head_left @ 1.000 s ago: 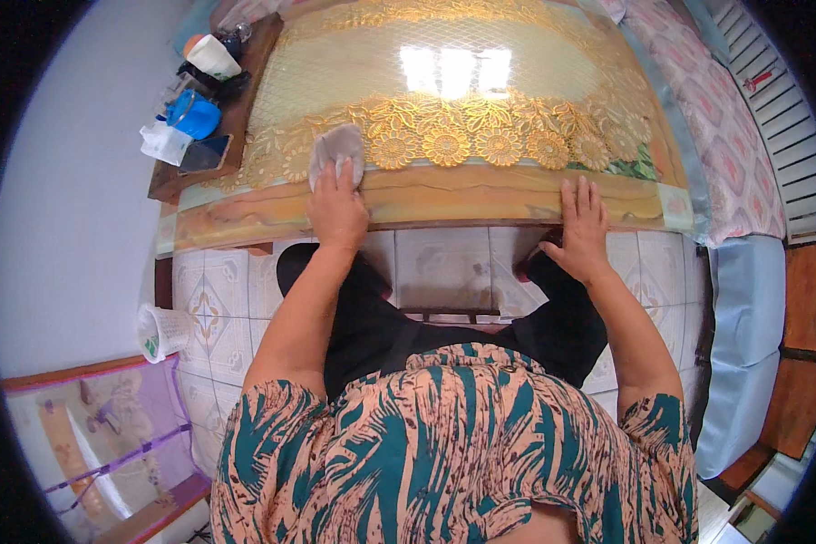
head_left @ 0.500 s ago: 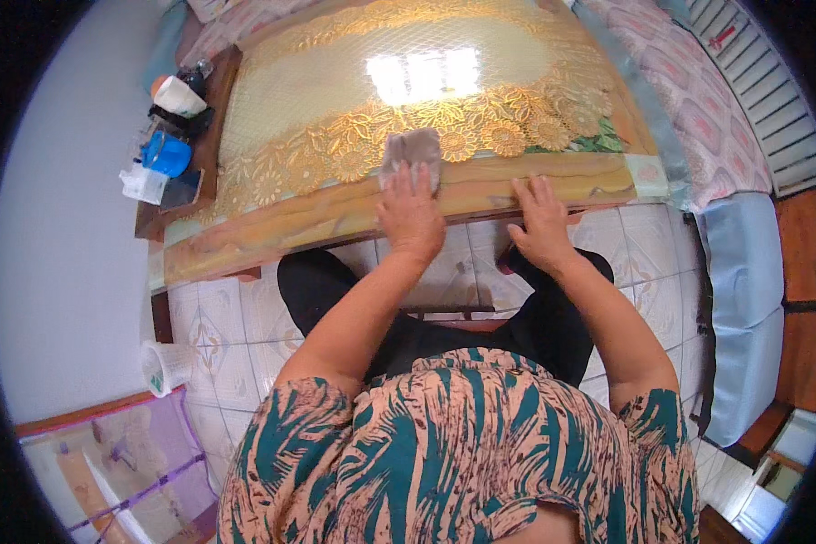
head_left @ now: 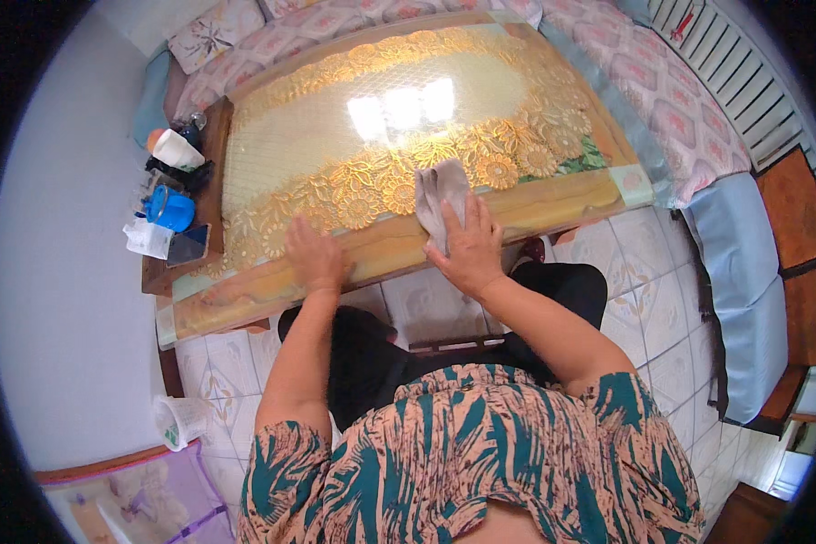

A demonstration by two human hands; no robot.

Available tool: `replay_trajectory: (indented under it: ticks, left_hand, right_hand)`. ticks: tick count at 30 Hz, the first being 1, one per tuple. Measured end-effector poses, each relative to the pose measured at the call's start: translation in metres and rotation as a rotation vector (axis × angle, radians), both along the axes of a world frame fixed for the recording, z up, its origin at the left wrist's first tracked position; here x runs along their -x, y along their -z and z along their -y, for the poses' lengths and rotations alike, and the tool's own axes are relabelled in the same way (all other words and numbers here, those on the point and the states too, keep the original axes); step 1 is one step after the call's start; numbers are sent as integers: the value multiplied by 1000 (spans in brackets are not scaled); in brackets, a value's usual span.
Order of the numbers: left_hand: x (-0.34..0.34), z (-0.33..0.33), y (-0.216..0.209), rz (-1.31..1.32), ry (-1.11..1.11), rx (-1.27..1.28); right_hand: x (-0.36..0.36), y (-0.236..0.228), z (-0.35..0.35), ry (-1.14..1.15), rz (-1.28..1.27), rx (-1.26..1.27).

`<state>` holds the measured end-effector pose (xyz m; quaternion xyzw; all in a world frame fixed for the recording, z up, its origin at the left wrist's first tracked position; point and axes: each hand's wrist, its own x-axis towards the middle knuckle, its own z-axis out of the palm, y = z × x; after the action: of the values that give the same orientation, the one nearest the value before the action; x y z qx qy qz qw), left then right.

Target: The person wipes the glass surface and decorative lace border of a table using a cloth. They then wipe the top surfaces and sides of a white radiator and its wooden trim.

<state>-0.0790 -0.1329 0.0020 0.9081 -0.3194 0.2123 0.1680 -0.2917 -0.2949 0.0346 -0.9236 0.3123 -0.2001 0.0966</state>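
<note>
A folded greyish cloth (head_left: 439, 192) lies on the near part of the table (head_left: 553, 204), which has a gold floral covering under a shiny clear sheet. My right hand (head_left: 477, 247) is on the cloth, its fingers over the right side and the thumb at the lower edge. To the left, my left hand (head_left: 315, 256) is over the table's near edge strip, somewhat blurred, fingers stretched out and nothing in them.
On the table's left stands a wooden tray (head_left: 210, 154) with a white cup (head_left: 178, 150), a blue container (head_left: 170, 208) and a white packet (head_left: 147, 238). Pink-patterned seating (head_left: 644, 100) borders the far and right sides. A white plastic bin (head_left: 179, 422) stands on the tiled floor.
The cloth was under my left hand and is now under my right hand. My left hand has slid left along the near edge; my right hand has moved left onto the cloth. The view has shifted.
</note>
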Motion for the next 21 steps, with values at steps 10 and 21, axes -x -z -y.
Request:
replay_trajectory:
  ticks: [10,21]
  left_hand:
    - [-4,-16,5,-99,-211,-17]
    - [-4,-23,-3,-155,-113,216]
  right_hand:
    - [71,13,137,140,145,251]
    - [-77,6,-62,-576,90,62]
